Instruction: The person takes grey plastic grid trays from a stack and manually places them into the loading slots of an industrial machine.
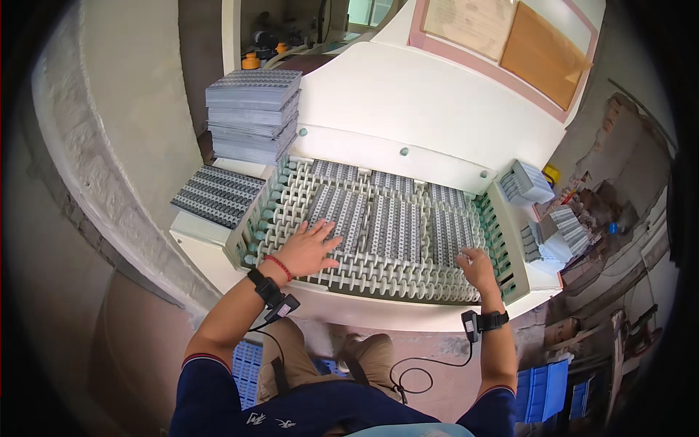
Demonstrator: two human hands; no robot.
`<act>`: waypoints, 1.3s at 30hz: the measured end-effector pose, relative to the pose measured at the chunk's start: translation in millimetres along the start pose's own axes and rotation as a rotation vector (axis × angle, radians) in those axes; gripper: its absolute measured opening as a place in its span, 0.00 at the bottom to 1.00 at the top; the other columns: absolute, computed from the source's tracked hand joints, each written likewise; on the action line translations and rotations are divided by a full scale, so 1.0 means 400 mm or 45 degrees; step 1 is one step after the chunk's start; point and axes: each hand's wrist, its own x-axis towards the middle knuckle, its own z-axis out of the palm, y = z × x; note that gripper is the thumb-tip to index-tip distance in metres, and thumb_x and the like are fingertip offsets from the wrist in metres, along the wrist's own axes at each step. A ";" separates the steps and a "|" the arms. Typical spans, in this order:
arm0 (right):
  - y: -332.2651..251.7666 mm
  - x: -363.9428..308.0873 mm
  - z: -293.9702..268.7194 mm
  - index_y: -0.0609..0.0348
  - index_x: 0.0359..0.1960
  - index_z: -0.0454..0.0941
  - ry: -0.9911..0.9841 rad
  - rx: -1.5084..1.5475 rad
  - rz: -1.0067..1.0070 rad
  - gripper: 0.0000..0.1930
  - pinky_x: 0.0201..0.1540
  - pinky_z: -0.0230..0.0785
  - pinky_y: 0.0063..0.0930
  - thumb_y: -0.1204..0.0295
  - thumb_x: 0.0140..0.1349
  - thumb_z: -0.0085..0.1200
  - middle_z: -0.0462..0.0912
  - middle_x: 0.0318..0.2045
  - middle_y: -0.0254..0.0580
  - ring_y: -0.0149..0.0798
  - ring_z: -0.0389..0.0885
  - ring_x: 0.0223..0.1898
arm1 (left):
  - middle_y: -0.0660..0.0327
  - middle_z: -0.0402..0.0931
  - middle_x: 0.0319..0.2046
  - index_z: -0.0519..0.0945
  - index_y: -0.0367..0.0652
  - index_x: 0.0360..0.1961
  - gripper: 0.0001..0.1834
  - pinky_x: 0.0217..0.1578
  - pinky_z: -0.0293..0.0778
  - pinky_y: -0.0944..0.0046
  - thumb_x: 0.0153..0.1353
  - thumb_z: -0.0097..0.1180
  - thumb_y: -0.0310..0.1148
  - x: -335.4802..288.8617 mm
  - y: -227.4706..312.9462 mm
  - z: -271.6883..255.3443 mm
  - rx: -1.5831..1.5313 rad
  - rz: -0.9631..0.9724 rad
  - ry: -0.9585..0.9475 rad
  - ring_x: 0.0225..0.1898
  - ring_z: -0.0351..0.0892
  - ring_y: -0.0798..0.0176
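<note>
Three grey circuit board panels with rows of small repeated patterns lie side by side on a roller conveyor [389, 280]. My left hand [304, 251] rests with spread fingers at the near left corner of the left panel [339, 211]. Between it and the right panel [450, 231] sits the middle panel [395, 227]. At the right panel's near right corner, my right hand [478, 269] has its fingers loosely bent and appears to touch the edge. Farther back, another row of panels [393, 182] lies partly hidden by the machine's white cover [408, 102].
A tall stack of panels [251, 120] stands at the back left, with more panels [218, 197] on the left ledge. Light-coloured racks or trays [528, 182] and further panels [569, 227] sit on the right. A blue crate [542, 390] is low on the right.
</note>
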 end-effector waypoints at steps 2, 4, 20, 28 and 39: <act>-0.076 -0.031 -0.031 0.63 0.38 0.78 -0.111 0.172 -0.150 0.16 0.47 0.67 0.37 0.65 0.51 0.58 0.78 0.38 0.53 0.52 0.75 0.43 | 0.44 0.51 0.62 0.59 0.51 0.61 0.34 0.59 0.49 0.45 0.59 0.37 0.61 0.023 -0.010 0.023 -0.030 -0.116 -0.253 0.63 0.49 0.39; -0.160 -0.064 -0.065 0.63 0.38 0.78 -0.174 0.267 -0.146 0.15 0.47 0.67 0.37 0.67 0.51 0.58 0.77 0.38 0.53 0.52 0.75 0.43 | 0.44 0.51 0.62 0.58 0.52 0.62 0.35 0.59 0.49 0.46 0.59 0.36 0.61 0.020 -0.011 0.038 -0.003 -0.154 -0.254 0.63 0.48 0.38; -0.300 -0.243 -0.043 0.63 0.39 0.77 -0.347 0.615 -0.270 0.16 0.47 0.66 0.35 0.69 0.50 0.61 0.76 0.41 0.51 0.51 0.74 0.44 | 0.40 0.51 0.61 0.57 0.48 0.62 0.42 0.60 0.48 0.46 0.55 0.37 0.67 0.072 0.012 0.019 -0.087 -0.459 -0.252 0.62 0.49 0.37; -0.280 -0.291 -0.025 0.61 0.38 0.77 -0.335 0.724 -0.097 0.15 0.41 0.67 0.31 0.70 0.49 0.61 0.77 0.39 0.46 0.45 0.75 0.39 | 0.44 0.66 0.51 0.65 0.36 0.54 0.32 0.58 0.54 0.47 0.55 0.51 0.49 -0.089 0.037 -0.138 0.186 -0.496 0.600 0.56 0.62 0.44; -0.304 -0.299 0.038 0.61 0.39 0.77 -0.361 0.901 -0.109 0.14 0.36 0.67 0.27 0.72 0.49 0.61 0.78 0.38 0.43 0.40 0.73 0.33 | 0.52 0.76 0.42 0.78 0.39 0.38 0.18 0.47 0.68 0.55 0.49 0.58 0.40 -0.269 -0.118 -0.188 0.220 -1.015 0.692 0.48 0.72 0.49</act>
